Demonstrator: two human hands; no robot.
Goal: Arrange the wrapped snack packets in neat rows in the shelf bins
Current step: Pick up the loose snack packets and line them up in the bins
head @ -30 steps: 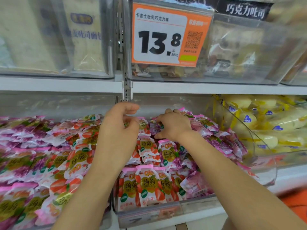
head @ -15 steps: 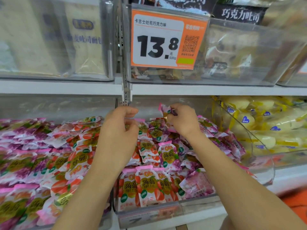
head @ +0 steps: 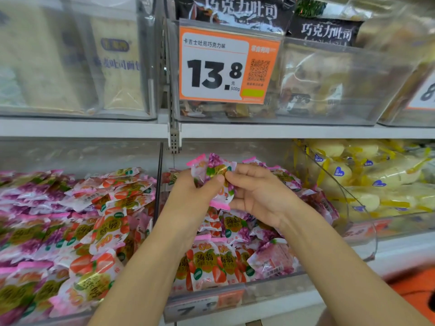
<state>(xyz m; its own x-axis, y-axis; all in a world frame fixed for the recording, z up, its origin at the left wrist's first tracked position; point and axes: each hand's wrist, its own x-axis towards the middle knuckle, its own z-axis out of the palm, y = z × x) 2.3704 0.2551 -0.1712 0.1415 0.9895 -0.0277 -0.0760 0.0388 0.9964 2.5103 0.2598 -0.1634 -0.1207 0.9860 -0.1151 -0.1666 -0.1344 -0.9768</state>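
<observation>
L hand (head: 191,196) + R hand (head: 259,194) both pinch purple packet (head: 215,169), fingers curled on it, held up over mid bin (head: 270,288) of loose pkts.

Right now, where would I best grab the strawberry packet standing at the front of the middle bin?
Pinch the strawberry packet by its flat pink top seam, coming straight down from above. It stands upright against the bin's front wall, wedged between neighbours, so probably only that strip is free.
</observation>
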